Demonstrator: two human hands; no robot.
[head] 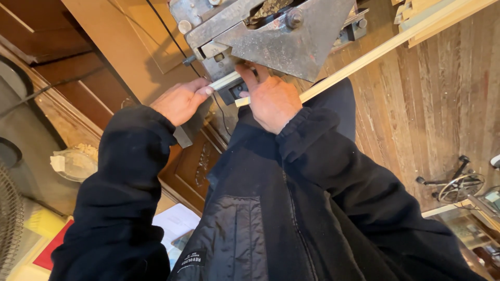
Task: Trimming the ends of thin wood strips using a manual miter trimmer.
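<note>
Two hands up at the machine here. Left hand (179, 100) is pinching the near end of a short pale wood strip (225, 80), fingertips closed on it right by the grey metal cutter (271, 36). Right hand (271, 99) is curled, pressing a long light moulding strip (375, 52) against the cutter's underside. That long strip runs off diagonally over the plank floor (442, 114). Black jacket sleeves on both arms.
</note>
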